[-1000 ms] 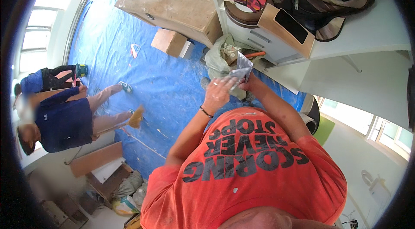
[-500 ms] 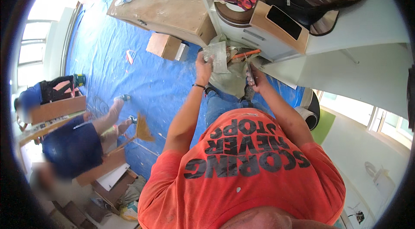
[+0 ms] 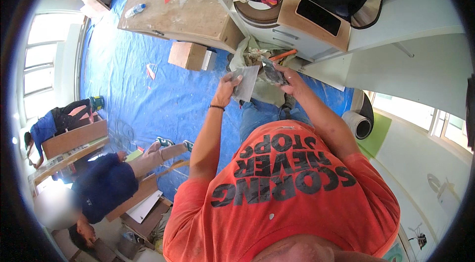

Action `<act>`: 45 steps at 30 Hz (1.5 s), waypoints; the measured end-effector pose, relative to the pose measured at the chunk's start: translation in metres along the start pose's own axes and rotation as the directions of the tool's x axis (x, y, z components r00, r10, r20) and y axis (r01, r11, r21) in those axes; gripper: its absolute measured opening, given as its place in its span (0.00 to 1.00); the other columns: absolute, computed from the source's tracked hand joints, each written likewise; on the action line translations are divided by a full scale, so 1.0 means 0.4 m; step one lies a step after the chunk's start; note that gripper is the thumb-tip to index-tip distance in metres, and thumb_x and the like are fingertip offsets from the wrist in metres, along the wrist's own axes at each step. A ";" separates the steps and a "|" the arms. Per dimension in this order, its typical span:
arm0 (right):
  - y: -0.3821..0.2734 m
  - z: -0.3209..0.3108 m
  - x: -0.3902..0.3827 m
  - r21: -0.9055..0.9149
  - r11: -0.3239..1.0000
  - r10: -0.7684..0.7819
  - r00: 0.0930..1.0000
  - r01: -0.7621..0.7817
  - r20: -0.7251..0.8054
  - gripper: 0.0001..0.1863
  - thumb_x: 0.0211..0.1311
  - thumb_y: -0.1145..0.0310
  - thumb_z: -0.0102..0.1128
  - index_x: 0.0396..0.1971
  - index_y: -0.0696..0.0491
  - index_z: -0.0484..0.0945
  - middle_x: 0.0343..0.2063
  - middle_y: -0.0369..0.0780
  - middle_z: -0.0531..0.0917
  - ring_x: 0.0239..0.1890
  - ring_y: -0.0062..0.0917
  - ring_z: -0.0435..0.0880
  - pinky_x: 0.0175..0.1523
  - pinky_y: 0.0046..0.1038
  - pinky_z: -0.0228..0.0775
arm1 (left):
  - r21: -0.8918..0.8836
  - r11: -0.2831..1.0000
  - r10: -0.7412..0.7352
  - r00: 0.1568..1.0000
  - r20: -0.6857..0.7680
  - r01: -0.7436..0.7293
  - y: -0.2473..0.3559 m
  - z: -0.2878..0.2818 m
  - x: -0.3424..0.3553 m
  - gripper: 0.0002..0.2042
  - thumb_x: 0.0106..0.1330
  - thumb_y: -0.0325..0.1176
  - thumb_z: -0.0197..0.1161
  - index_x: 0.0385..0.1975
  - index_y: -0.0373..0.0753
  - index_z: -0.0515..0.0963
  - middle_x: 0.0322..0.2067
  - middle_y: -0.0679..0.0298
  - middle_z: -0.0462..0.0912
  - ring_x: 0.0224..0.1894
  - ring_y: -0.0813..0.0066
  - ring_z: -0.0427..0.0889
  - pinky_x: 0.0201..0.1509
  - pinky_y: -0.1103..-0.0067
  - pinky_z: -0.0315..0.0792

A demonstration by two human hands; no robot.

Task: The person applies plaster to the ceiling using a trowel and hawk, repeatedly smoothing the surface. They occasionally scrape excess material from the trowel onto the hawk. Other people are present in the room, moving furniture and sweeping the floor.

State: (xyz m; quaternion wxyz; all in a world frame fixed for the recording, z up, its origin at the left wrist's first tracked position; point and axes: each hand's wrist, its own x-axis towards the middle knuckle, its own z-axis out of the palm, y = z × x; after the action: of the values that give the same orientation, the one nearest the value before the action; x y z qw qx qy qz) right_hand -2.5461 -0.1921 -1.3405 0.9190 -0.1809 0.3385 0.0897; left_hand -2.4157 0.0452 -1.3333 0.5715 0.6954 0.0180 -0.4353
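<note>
My left hand (image 3: 226, 90) is closed on the edge of a flat, greyish rectangular plate (image 3: 247, 85), thumb lying on top of it. In my right hand (image 3: 293, 83) is a scraper (image 3: 271, 71) with a wide dark blade, angled toward the plate. Blade and plate are close together; whether they touch I cannot tell. Below and beyond both hands sits a pale, open sack (image 3: 269, 93) with bits of debris inside. An orange-handled tool (image 3: 283, 55) sticks out at its far right side.
Blue sheeting (image 3: 133, 74) covers the floor. Ahead stand a wooden cabinet (image 3: 178, 4) and a small wooden box (image 3: 187, 55). A phone (image 3: 319, 16) lies on a board at the right, beside bags. At the left, a co-worker (image 3: 106, 183) and another person (image 3: 54, 126) are near wooden panels.
My left hand has drawn the plate nearer and tilted it. My right hand has swung the scraper up and inward to the plate. The nearer co-worker has shifted at the left.
</note>
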 end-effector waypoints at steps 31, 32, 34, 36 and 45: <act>-0.040 0.128 0.061 -0.731 -0.674 -0.334 0.837 0.109 0.433 0.13 0.70 0.62 0.54 0.51 0.45 0.79 0.33 0.45 0.87 0.36 0.43 0.88 0.41 0.48 0.77 | 0.876 -0.269 0.693 0.551 0.465 -0.400 0.035 0.069 -0.023 0.24 0.55 0.29 0.61 0.55 0.52 0.82 0.44 0.69 0.80 0.50 0.65 0.75 0.58 0.66 0.69; -0.041 0.121 0.069 -0.733 -0.673 -0.342 0.835 0.102 0.430 0.13 0.70 0.62 0.54 0.51 0.45 0.79 0.33 0.44 0.87 0.37 0.43 0.87 0.41 0.48 0.77 | 0.876 -0.274 0.708 0.533 0.464 -0.398 0.035 0.064 -0.030 0.25 0.55 0.29 0.61 0.55 0.52 0.81 0.45 0.68 0.80 0.50 0.65 0.75 0.59 0.66 0.68; -0.050 0.107 0.072 -0.737 -0.674 -0.368 0.845 0.046 0.388 0.13 0.70 0.63 0.54 0.51 0.46 0.79 0.33 0.44 0.87 0.38 0.43 0.87 0.41 0.48 0.77 | 0.883 -0.255 0.718 0.535 0.446 -0.394 0.034 0.048 -0.044 0.25 0.54 0.29 0.62 0.56 0.52 0.81 0.45 0.68 0.80 0.51 0.64 0.74 0.60 0.65 0.68; -0.061 0.102 0.062 -0.756 -0.651 -0.405 0.816 0.060 0.413 0.14 0.70 0.62 0.54 0.52 0.47 0.78 0.35 0.44 0.87 0.40 0.42 0.87 0.42 0.46 0.77 | 0.897 -0.207 0.708 0.573 0.413 -0.391 0.031 0.029 -0.058 0.25 0.54 0.29 0.62 0.56 0.52 0.81 0.46 0.68 0.80 0.51 0.63 0.74 0.61 0.64 0.67; -0.023 0.146 0.010 -0.752 -0.578 -0.390 0.702 0.316 0.595 0.17 0.69 0.59 0.57 0.53 0.47 0.79 0.40 0.43 0.88 0.42 0.42 0.86 0.44 0.45 0.77 | 0.887 -0.258 0.666 0.595 0.450 -0.382 0.025 0.031 -0.083 0.21 0.62 0.34 0.57 0.57 0.50 0.81 0.53 0.67 0.80 0.58 0.63 0.72 0.67 0.62 0.62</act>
State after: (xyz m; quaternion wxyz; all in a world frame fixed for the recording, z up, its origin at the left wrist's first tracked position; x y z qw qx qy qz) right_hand -2.5059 -0.1773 -1.2994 0.3034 -0.9511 0.0351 -0.0460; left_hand -2.4383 0.0474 -1.3045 0.0707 0.8498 -0.5199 0.0517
